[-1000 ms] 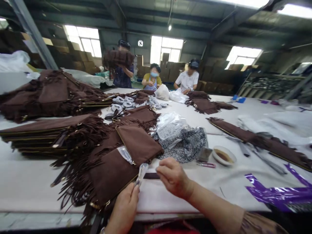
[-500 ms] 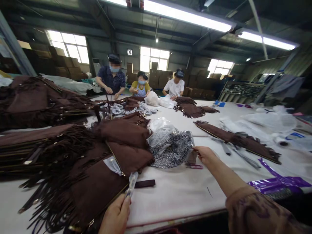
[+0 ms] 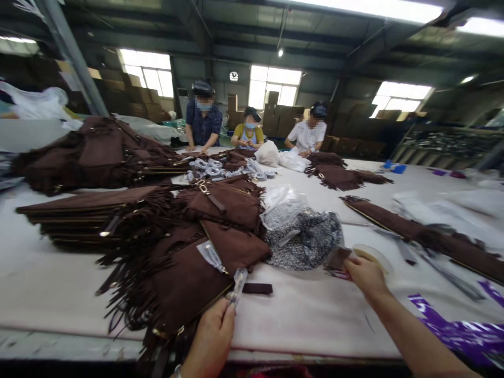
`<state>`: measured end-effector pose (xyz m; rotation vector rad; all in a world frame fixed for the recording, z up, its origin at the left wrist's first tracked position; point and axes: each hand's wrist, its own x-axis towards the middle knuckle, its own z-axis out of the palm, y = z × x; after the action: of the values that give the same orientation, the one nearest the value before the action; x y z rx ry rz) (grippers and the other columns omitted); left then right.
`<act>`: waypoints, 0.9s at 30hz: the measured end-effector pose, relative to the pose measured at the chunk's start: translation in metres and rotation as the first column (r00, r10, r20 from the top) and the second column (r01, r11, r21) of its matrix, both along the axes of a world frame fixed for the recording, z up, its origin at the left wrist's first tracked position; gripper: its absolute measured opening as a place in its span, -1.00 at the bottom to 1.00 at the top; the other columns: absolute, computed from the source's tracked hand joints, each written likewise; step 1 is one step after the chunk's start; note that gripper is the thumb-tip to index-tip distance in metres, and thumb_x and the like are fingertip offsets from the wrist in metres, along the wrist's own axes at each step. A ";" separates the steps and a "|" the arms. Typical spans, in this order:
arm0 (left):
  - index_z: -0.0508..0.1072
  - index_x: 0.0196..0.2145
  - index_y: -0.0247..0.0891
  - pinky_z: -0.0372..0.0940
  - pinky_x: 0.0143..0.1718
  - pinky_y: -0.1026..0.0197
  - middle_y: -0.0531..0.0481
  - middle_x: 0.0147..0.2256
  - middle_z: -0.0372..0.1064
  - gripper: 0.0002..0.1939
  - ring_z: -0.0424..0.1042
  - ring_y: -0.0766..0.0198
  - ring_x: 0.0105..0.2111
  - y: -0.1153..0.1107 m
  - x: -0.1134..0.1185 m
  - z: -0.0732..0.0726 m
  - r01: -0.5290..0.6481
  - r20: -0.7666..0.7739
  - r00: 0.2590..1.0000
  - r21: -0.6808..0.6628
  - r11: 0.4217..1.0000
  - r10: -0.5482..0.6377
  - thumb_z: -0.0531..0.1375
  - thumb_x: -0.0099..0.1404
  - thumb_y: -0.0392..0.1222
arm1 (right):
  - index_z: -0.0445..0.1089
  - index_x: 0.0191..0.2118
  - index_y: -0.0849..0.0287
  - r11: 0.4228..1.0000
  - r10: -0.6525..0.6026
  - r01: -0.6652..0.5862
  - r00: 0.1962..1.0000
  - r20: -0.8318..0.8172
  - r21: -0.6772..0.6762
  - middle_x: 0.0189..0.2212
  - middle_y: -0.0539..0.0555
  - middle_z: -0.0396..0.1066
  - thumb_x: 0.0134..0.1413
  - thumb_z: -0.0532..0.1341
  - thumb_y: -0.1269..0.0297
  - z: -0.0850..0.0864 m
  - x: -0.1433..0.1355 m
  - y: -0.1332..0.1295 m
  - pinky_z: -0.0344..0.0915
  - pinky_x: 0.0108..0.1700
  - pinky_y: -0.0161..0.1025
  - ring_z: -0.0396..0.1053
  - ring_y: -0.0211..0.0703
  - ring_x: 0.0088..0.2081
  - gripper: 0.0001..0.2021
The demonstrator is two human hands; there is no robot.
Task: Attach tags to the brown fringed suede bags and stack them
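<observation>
My left hand [image 3: 212, 333] is closed at the near edge of a brown fringed bag [image 3: 181, 278]. Between its thumb and finger is a plastic-wrapped strap end [image 3: 238, 286] with metal parts inside. My right hand [image 3: 366, 273] pinches a small brown swatch [image 3: 337, 259], blurred at its edges. Just left of it lies a black-and-white tweed item [image 3: 303, 247], partly inside a clear plastic bag [image 3: 281, 205]. A roll of clear tape [image 3: 372, 257] is partly hidden behind my right hand. A short dark strap [image 3: 258, 289] sticks out from the bag.
A neat stack of brown bags [image 3: 94, 210] and a larger heap [image 3: 102, 152] lie to the left. Plastic-wrapped straps [image 3: 212, 168], purple packaging [image 3: 452, 320] and a long brown piece [image 3: 417, 226] are on the table. Several co-workers [image 3: 203, 118] work across it.
The view has turned left, shifting everything rightward in it. My right hand now has the brown swatch raised. The left co-worker's hands have come down to the table.
</observation>
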<state>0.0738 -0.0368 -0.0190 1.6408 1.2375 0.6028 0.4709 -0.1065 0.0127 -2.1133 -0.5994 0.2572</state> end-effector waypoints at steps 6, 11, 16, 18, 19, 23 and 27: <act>0.34 -0.50 -0.24 0.06 -0.42 0.25 -0.01 -0.51 0.33 -0.70 0.26 0.27 -0.48 -0.007 -0.003 0.010 0.022 -0.053 0.999 0.188 0.982 -0.012 -0.01 0.35 -0.15 | 0.46 -0.51 0.13 0.782 0.566 -0.611 0.779 -0.271 -0.123 -0.63 0.08 0.38 -0.17 0.26 -0.04 -0.003 -0.070 -0.013 0.25 -0.50 -0.19 0.31 -0.12 -0.59 -0.69; 0.40 -0.41 -0.27 0.14 -0.37 0.22 -0.09 -0.44 0.42 -0.69 0.37 0.23 -0.43 -0.014 -0.007 0.004 0.141 -0.282 0.959 0.365 0.920 -0.035 -0.05 0.39 -0.16 | 0.40 -0.51 0.20 0.467 0.821 -0.882 0.408 -0.399 0.058 -0.59 0.01 0.37 0.07 0.17 0.02 0.018 -0.197 0.013 0.21 -0.46 -0.32 0.27 -0.28 -0.55 -0.66; 0.39 -0.38 -0.28 0.17 -0.44 0.21 -0.09 -0.44 0.43 -0.70 0.41 0.20 -0.45 -0.016 -0.015 -0.004 0.289 -0.457 0.889 0.526 0.800 -0.021 -0.07 0.40 -0.22 | 0.32 -0.63 0.20 0.502 0.776 -0.862 0.411 -0.478 0.074 -0.71 -0.03 0.30 0.01 0.19 0.05 0.015 -0.256 0.044 0.09 -0.59 -0.37 0.17 -0.35 -0.67 -0.64; 0.38 -0.39 -0.28 0.17 -0.48 0.21 -0.08 -0.46 0.41 -0.73 0.40 0.20 -0.48 -0.016 -0.017 -0.005 0.328 -0.500 0.866 0.559 0.761 -0.006 -0.06 0.38 -0.28 | 0.31 -0.65 0.20 0.543 0.737 -0.839 0.466 -0.489 0.019 -0.73 -0.03 0.29 -0.02 0.20 0.06 0.008 -0.263 0.049 0.05 -0.63 -0.38 0.14 -0.36 -0.70 -0.65; 0.37 -0.39 -0.28 0.18 -0.49 0.20 -0.08 -0.47 0.41 -0.75 0.40 0.19 -0.49 -0.017 -0.018 -0.006 0.340 -0.512 0.859 0.568 0.749 -0.002 -0.05 0.37 -0.30 | 0.31 -0.65 0.20 0.559 0.721 -0.829 0.488 -0.492 -0.004 -0.74 -0.03 0.29 -0.03 0.20 0.07 0.005 -0.264 0.050 0.04 -0.65 -0.38 0.13 -0.36 -0.71 -0.65; 0.37 -0.35 -0.30 0.21 -0.47 0.17 -0.13 -0.45 0.41 -0.76 0.41 0.14 -0.47 -0.020 -0.020 -0.006 0.319 -0.497 0.868 0.573 0.755 0.010 -0.06 0.37 -0.32 | 0.30 -0.65 0.18 0.594 0.679 -0.802 0.540 -0.498 -0.060 -0.78 -0.05 0.28 -0.04 0.21 0.08 -0.005 -0.268 0.051 0.01 -0.68 -0.38 0.12 -0.36 -0.75 -0.67; 0.28 0.02 -0.36 0.25 -0.41 0.16 -0.20 -0.34 0.46 -0.68 0.45 0.11 -0.39 -0.021 -0.022 -0.006 0.239 -0.410 0.911 0.589 0.772 0.031 -0.11 0.41 -0.25 | 0.29 -0.63 0.18 0.630 0.653 -0.772 0.585 -0.481 -0.084 -0.76 -0.04 0.30 -0.02 0.20 0.03 -0.009 -0.270 0.048 0.02 -0.68 -0.38 0.13 -0.36 -0.74 -0.64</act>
<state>0.0517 -0.0579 -0.0246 2.4912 1.2888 0.6761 0.2007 -0.0583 0.0040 -1.8635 -1.2102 1.3016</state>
